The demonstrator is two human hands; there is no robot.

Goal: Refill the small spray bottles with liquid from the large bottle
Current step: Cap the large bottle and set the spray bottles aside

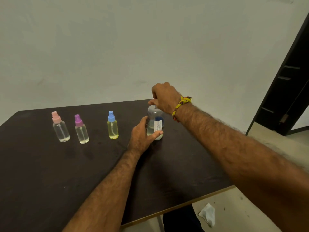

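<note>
Three small spray bottles stand upright in a row on the dark desk (50, 173), each apart from the next: the pink-capped bottle (60, 127) at the left, then the purple-capped bottle (81, 129), then the blue-capped bottle (112, 125), which holds yellowish liquid. The first two hold only a little clear liquid at the bottom. To the right of them stands one large bottle (155, 122), clear, with a white label and some liquid in the lower part.

The left hand (143, 136) grips the lower body of the large bottle, the thumb across the front under the label and the fingers curled behind. The right hand (164, 98), with a yellow thread bracelet (181, 104) on the wrist, is above the bottle neck with fingers bent together at the top; whether they pinch a cap, I cannot tell.

The near part of the desk is bare, and its right edge runs just beside the right forearm. On the floor beyond that edge lies one white cloth (208, 214).
</note>
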